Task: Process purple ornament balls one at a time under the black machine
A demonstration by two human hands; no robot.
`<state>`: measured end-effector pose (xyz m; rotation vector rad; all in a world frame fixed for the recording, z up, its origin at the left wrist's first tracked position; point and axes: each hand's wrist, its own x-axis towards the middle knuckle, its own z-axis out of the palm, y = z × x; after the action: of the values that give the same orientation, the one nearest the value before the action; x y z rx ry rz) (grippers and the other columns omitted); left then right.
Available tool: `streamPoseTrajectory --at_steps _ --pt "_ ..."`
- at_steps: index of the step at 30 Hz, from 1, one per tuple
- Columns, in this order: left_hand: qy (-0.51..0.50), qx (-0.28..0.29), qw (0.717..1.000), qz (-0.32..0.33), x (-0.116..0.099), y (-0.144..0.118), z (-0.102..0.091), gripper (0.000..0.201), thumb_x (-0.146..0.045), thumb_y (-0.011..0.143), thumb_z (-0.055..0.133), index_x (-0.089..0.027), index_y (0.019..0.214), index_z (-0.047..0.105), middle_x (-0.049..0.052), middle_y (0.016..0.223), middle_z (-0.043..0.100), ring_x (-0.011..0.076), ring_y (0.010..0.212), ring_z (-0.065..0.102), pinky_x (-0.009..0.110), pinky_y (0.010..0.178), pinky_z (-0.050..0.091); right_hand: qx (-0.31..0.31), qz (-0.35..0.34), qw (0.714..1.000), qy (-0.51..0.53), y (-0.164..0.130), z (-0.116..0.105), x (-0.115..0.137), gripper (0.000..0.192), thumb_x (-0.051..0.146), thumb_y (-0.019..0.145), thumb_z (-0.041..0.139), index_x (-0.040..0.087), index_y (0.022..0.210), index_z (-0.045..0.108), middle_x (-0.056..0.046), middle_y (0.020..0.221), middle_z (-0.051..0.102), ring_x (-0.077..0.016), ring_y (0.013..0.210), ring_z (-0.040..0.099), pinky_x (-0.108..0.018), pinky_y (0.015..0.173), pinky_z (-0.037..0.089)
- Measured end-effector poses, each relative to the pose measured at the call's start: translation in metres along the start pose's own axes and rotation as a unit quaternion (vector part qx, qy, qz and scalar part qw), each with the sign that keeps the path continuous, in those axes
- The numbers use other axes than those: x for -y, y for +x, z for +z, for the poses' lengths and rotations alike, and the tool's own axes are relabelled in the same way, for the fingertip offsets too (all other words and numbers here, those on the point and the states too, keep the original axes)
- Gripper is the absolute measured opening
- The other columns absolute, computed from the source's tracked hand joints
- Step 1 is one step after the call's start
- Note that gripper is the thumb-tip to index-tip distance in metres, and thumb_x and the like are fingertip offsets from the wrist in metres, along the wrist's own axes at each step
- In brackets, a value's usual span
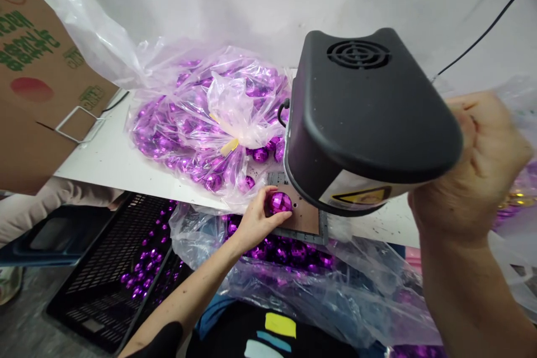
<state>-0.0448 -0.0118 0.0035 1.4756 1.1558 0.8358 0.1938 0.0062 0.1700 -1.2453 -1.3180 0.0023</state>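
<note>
A shiny purple faceted ball (280, 203) is pinched between the thumb and fingers of my left hand (260, 217). The ball is at a brown board (308, 218) on a grey metal base, beside a small dark hole. Above it stands a black machine housing (377, 112) with a round vent on top and a yellow warning label (361, 196) on its front. Closed at the housing's right side is my right hand (482, 162); what its fingers wrap round is hidden behind the housing.
A tied clear bag (180, 117) of purple balls lies on the white table (100, 165). An open plastic bag with more balls (289, 251) hangs at the table's front edge. Left are a cardboard box (46, 84), a black crate (96, 285) holding balls, and a person's leg (59, 201).
</note>
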Motion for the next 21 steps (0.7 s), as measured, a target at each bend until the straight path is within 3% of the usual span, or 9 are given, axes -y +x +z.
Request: streamPoseTrajectory --at_steps 9,14,21 --pt "0.141 -0.034 0.982 0.118 0.01 0.01 0.028 0.049 -0.037 0.079 0.08 -0.023 0.123 0.064 0.011 0.122 0.067 0.0327 0.117 0.06 0.051 0.104 0.048 0.006 0.015 1.0 -0.023 -0.001 -0.001 0.006 0.061 0.069 0.091 0.046 0.009 0.083 0.058 -0.002 0.073 0.047 -0.0012 0.07 0.044 -0.014 0.057 0.032" --pt "0.185 -0.048 0.976 0.105 0.012 0.018 0.042 0.051 -0.035 0.076 0.081 -0.026 0.123 0.063 0.009 0.124 0.065 0.0319 0.119 0.058 0.05 0.105 0.047 0.003 0.022 0.999 -0.028 -0.002 -0.001 0.005 0.06 0.068 0.091 0.046 0.01 0.083 0.06 -0.002 0.074 0.047 -0.0019 0.072 0.043 -0.014 0.057 0.033" --pt "0.195 0.009 0.975 0.104 0.009 0.022 0.047 0.054 -0.03 0.079 0.077 -0.027 0.13 0.059 0.008 0.128 0.065 0.0309 0.127 0.053 0.055 0.116 0.035 0.013 0.028 0.999 -0.013 -0.003 -0.003 0.002 0.055 0.063 0.092 0.049 0.01 0.086 0.062 -0.001 0.074 0.049 -0.0013 0.073 0.045 -0.015 0.061 0.034"
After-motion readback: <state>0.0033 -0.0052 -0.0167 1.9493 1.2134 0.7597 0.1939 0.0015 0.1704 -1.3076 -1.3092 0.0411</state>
